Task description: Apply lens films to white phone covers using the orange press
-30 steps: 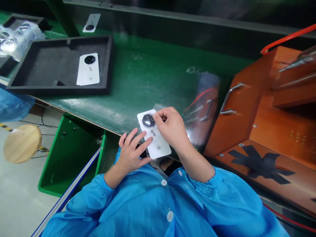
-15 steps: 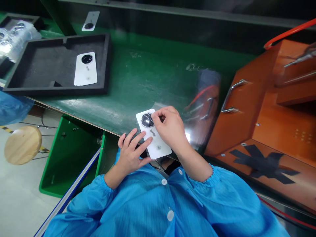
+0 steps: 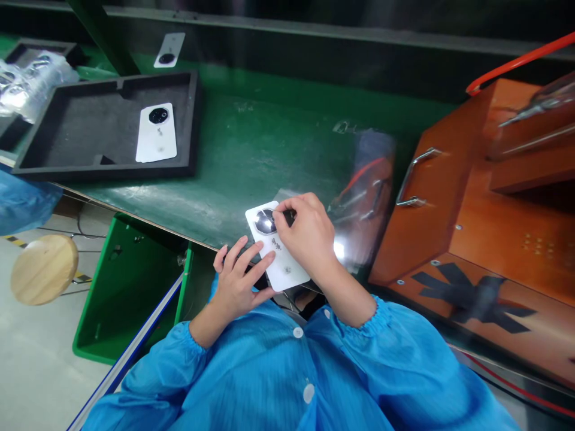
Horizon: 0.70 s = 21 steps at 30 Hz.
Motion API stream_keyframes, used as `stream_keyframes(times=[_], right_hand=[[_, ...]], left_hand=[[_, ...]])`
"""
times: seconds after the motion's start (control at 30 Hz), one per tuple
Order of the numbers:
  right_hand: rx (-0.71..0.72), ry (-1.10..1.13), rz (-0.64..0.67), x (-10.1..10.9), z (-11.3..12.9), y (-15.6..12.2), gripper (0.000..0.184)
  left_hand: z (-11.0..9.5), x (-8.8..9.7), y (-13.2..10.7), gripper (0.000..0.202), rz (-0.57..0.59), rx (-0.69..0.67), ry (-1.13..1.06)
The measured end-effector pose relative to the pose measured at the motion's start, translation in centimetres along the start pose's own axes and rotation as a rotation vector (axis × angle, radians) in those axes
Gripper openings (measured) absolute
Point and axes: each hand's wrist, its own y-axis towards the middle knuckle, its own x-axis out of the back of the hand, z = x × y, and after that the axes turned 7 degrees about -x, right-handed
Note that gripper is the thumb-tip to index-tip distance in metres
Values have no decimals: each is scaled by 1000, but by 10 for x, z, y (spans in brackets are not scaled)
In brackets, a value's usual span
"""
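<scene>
A white phone back cover (image 3: 279, 260) with a dark octagonal camera ring lies at the near edge of the green belt (image 3: 251, 143). My left hand (image 3: 238, 278) steadies its lower left edge with spread fingers. My right hand (image 3: 303, 236) rests over the cover, thumb and forefinger pinched at the camera ring on something too small to make out. A second white cover (image 3: 156, 133) lies in a black foam tray (image 3: 58, 158) at the far left.
A third cover (image 3: 169, 49) lies at the belt's far side. An orange wooden box (image 3: 489, 227) with a metal handle stands on the right, clear film (image 3: 366, 191) beside it. A green bin (image 3: 130, 281) and a round wooden stool (image 3: 44, 268) are below left.
My right hand's pinched fingers have moved slightly left across the camera ring. The view has shifted a little; my left hand stays on the cover.
</scene>
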Motion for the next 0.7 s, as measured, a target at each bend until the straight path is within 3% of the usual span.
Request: stream_keyframes(times=[0.13,0.23,0.33,0.4,0.47,0.53,0.63,0.7], right_hand=[[207,43,-79,25,-2,-23,25],[472,-1,82,58,-3,-56,26],[623,-166,198,74,-1,-88,36],[686,-245,100,71,4,-99,35],[775,-278,-94,68,8,-98,31],[836,-275,-286,77,7,-93,29],[812,-227,-458,118,-6,-106,31],[738,-242,-481,149,-23,-136,33]], left_hand=[[-2,4,1,55,30,25,-9],[-5,12,7,58,54,67,-44],[-7,22,13,58,47,121,-129],[-7,31,16,53,58,136,-180],[-5,38,19,52,62,134,-213],[1,46,24,64,-15,149,-256],[5,61,47,61,-148,214,-493],[-3,71,73,43,-113,269,-700]])
